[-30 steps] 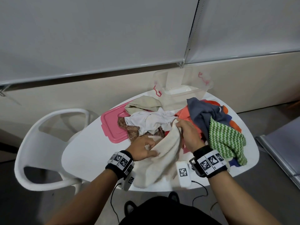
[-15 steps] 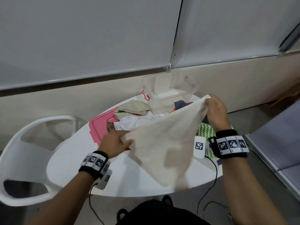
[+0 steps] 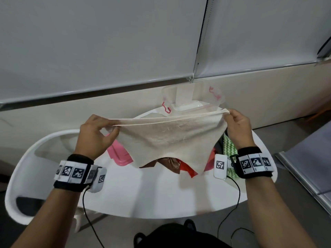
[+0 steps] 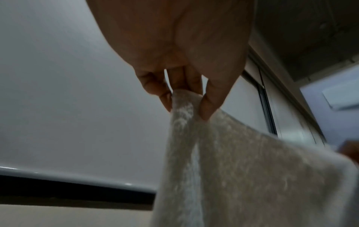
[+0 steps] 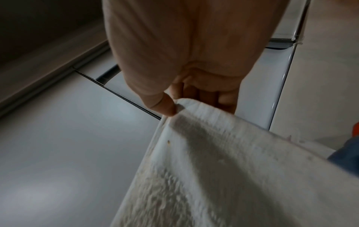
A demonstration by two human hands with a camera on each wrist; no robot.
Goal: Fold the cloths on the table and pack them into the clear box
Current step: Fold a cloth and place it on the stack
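We pinch the doubled towel point(image 3: 166, 138) taut with the left hand point(image 3: 95, 135) and right hand point(image 3: 238, 129); a slipped corner would drop it onto the pile point(image 3: 172, 163).

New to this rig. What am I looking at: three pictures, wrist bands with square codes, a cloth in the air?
No machine here: a person works bare-handed, with marker bands and a small camera on each wrist. The wide picture is from a head camera looking down; the other two look along each hand from the wrists. The left hand and right hand each pinch a top corner of a beige cloth, stretched between them above the white table. The wrist views show each grip close up: thumb and fingers on the cloth's edge. Under it lie more cloths, a pink lid, and at the back the clear box. A white chair stands at left.
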